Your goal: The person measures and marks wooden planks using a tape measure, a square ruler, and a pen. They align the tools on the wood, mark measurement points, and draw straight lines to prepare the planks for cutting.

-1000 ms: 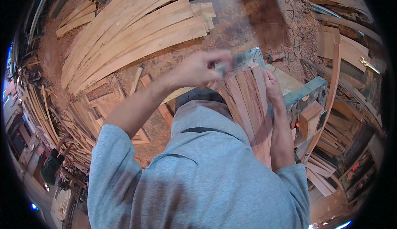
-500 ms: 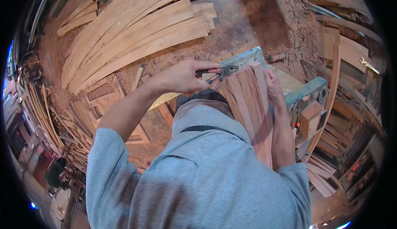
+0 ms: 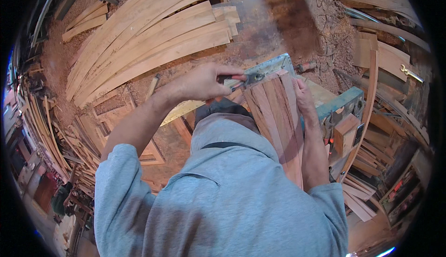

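left hand (image 3: 200,83) lowered, gripping pliers (image 3: 246,78) at boards (image 3: 276,113); right hand (image 3: 302,97) flat against boards.

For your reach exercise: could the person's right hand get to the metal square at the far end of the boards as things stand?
Probably yes: the right hand rests on the boards' right edge, close below the metal square, with nothing between them.

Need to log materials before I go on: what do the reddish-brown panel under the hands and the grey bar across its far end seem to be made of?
The reddish-brown panel of joined boards looks like bare, unfinished wood: visible grain, seams between strips, matte surface. The grey flat bar looks like metal, probably steel or aluminium: dull silvery sheen, straight edges, small holes. The left hand holds a small dark tool at it; the right hand steadies the panel's edge.
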The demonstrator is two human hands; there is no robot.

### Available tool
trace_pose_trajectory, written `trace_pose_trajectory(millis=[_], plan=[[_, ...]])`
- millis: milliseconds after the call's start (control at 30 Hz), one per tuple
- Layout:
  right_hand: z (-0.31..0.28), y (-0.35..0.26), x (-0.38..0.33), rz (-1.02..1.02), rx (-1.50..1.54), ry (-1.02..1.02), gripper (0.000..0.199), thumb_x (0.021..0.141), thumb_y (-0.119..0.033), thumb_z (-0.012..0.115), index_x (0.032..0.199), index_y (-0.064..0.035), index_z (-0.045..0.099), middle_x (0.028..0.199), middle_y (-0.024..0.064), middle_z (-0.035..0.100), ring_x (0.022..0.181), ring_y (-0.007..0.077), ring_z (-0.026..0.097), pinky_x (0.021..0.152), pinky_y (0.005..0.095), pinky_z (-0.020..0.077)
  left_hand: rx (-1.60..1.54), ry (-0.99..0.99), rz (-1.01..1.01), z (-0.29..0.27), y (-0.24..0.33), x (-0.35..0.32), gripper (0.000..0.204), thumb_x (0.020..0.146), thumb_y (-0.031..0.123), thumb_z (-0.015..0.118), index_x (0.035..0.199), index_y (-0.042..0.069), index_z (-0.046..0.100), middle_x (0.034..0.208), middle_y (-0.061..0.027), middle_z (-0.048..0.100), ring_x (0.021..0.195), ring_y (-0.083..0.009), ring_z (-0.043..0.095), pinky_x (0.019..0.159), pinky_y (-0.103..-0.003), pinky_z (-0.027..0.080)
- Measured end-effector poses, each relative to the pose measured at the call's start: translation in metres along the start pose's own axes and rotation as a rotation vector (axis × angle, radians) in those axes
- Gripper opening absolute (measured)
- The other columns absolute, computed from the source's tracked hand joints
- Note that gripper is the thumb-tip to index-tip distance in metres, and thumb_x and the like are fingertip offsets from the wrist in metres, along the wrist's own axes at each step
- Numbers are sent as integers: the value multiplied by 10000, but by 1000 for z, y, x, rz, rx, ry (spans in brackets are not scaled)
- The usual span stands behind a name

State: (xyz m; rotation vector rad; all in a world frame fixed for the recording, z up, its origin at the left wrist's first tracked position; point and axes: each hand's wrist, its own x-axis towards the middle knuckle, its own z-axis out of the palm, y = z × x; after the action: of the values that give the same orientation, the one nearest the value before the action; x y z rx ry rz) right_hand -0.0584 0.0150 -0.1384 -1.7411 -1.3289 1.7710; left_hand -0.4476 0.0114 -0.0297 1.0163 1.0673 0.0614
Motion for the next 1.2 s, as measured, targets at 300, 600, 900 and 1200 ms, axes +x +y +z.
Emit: trace_pose_trajectory(millis=[300,600,900,1200], plan=[[1,-3,-2,-36,-3,-8,354,1072,-308,577,1200,3,690,1034,-11,687,959,68,576,850,250,477,-128,61,215,13,26,51,547,915,158,663,1454,142,567,745,2,657,541,-52,568,484,-234,463],[0,-3,0,-42,-102,14,371,1066,-335,583,1131,11,703,967,-13,681,904,73,569,805,255,475,-273,153,116,11,26,35,500,917,279,721,1390,141,631,794,-2,668,582,-57,568,496,-243,480],[7,-14,-3,-54,-75,42,378,1065,-353,583,1108,0,711,911,-25,664,862,70,560,776,259,476,-179,117,125,11,26,30,530,919,168,682,1440,128,594,720,-6,648,555,-57,576,495,-236,478],[6,-17,-6,-60,-108,19,379,1072,-364,567,1104,-10,699,924,-30,657,855,75,552,778,264,477,-131,81,122,10,15,27,571,890,83,657,1453,132,575,765,-17,680,617,-64,620,471,-245,495]])
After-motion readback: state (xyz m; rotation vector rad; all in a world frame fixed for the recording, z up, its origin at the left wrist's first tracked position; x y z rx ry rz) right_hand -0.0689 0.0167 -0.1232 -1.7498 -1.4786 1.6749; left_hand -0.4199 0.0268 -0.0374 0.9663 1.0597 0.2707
